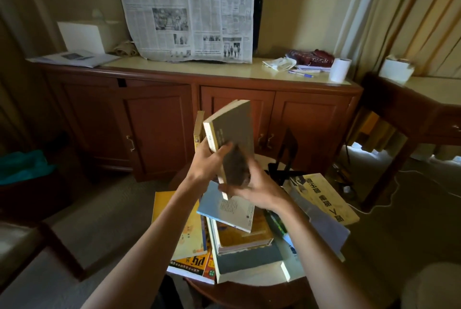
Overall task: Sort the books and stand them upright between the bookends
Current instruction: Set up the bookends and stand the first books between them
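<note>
My left hand [209,159] and my right hand [254,187] both grip a grey-brown book [232,129], held upright above a small round table [249,286]. Behind it a thin yellow book [198,126] stands on end. A black metal bookend [289,145] rises to the right of the held book, and a second black bookend [279,171] sits lower beside my right hand. Under my hands lies a loose pile: a light blue book [224,208], an orange-covered book [247,236], a thick grey book [249,263], a yellow book [187,231] at the left and a cream book [321,196] at the right.
A wooden sideboard [199,109] stands behind the table, with a newspaper [189,9] hanging over a screen, a paper roll [339,69] and a pen on top. A chair arm [45,246] is at the left, a wooden desk [411,109] at the right, a white cable on the carpet.
</note>
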The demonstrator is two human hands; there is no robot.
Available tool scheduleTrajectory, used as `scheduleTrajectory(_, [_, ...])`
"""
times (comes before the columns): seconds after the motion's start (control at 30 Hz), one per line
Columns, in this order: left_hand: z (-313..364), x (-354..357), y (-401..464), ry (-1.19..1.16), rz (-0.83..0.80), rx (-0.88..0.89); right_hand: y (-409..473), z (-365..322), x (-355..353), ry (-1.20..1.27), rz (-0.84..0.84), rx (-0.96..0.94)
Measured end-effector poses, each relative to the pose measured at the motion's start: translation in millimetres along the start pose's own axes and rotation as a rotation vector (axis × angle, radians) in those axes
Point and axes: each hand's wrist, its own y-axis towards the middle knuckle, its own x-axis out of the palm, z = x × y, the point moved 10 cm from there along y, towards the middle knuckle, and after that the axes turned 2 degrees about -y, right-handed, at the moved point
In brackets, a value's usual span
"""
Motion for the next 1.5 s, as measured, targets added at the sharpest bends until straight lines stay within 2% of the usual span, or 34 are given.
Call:
scheduleTrajectory(0.1, [17.2, 15.7, 2.8, 0.06, -0.072, 0.075, 28.0, -9.3, 9.5, -0.196, 0.084, -0.109])
scheduleTrajectory(0.2, [14.4, 19.3, 11.1, 0.07, -0.08, -0.04, 43.6, -13.7, 5.5, -0.373, 0.184, -0.164])
scheduleTrajectory(0.3, [20.0, 18.0, 25.3, 0.028, -0.09, -0.096, 60.4, -12.6, -1.1, -0.391, 0.163, -0.164])
scheduleTrajectory(0.43, [37.6, 22.9, 50.1, 0.076, -0.228, -0.123, 90.7, -5.6, -9.6, -0.355, 0.146, -0.13])
scheduleTrajectory(0.5, [40.2, 22.3, 69.7, 0.208, -0.245, -0.102, 105.6, 7.1, -10.7, -0.356, 0.184, -0.089])
scheduleTrajectory(0.6, [27.6, 16.2, 115.0, 0.44, -0.129, -0.095, 122.1, 33.4, -10.1, -0.382, 0.255, 0.033])
scheduleTrajectory(0.7, [14.6, 17.2, 142.7, 0.735, -0.058, -0.068, 134.8, 59.2, 1.8, -0.349, 0.213, 0.085])
scheduleTrajectory(0.87, [-19.7, 32.7, 156.9, 1.016, -0.126, -0.05, 148.9, 98.2, 24.0, -0.296, 0.078, 0.141])
scheduleTrajectory(1.03, [-44.9, 28.7, 164.1, 1.258, -0.118, 0.002, 162.6, 128.9, 35.2, -0.294, -0.003, 0.19])
scheduleTrajectory(1.2, [-71.0, 36.8, 154.1, 1.638, -0.299, 0.055, 167.3, 142.2, 36.7, -0.225, -0.106, 0.25])
scheduleTrajectory(1.3, [-75.4, 31.7, 154.5, 1.599, -0.325, 0.02, 170.3, 138.6, 42.9, -0.23, -0.081, 0.252])
scheduleTrajectory(1.37, [-73.2, 27.1, 157.0, 1.366, -0.329, -0.044, 174.7, 122.0, 42.4, -0.202, 0.049, 0.169])
scheduleTrajectory(1.43, [-64.3, 26.6, 162.3, 1.162, -0.341, -0.037, 177.7, 105.9, 45.1, -0.194, 0.173, 0.072])
scheduleTrajectory(1.5, [-55.4, 22.1, 170.1, 1.069, -0.332, -0.019, 175.6, 92.1, 49.4, -0.283, 0.25, 0.031])
